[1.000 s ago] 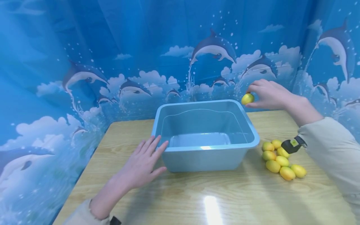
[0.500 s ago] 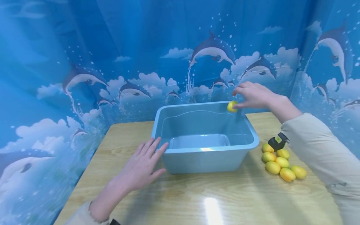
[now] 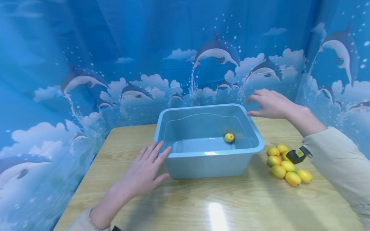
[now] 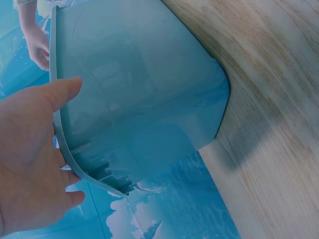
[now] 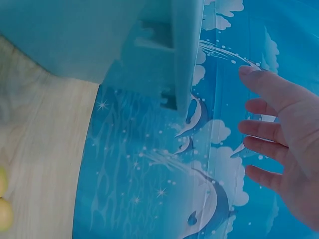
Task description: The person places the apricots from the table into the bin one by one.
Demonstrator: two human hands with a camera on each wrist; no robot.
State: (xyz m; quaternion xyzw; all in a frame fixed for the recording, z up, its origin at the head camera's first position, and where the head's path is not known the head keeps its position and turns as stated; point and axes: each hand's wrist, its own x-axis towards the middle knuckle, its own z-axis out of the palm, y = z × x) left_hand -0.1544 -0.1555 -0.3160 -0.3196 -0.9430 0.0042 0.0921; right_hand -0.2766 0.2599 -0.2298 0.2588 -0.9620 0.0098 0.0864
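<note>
Fruit in the tub, both hands empty.

Head view: one fruit (image 3: 229, 137) sits inside the tub (image 3: 208, 154), below and left of the spread right hand (image 3: 270, 103); the pile (image 3: 286, 165) lies on the bench (image 3: 202, 199) nearer that arm.
Left wrist: flat left hand (image 4: 30, 164) rests against the tub's rim.
Right wrist: fingers (image 5: 264, 84) splayed, holding nothing.

One tub (image 3: 254, 146) is sitting on one table (image 3: 185, 205). One fruit (image 3: 229, 137) is lying inside the tub, and six more are showing in a pile (image 3: 284, 166) beside it, though a strap is hiding part of the pile, so seven fruits are showing in all. Two hands are showing, the left (image 3: 144, 171) and the right (image 3: 270, 104)
</note>
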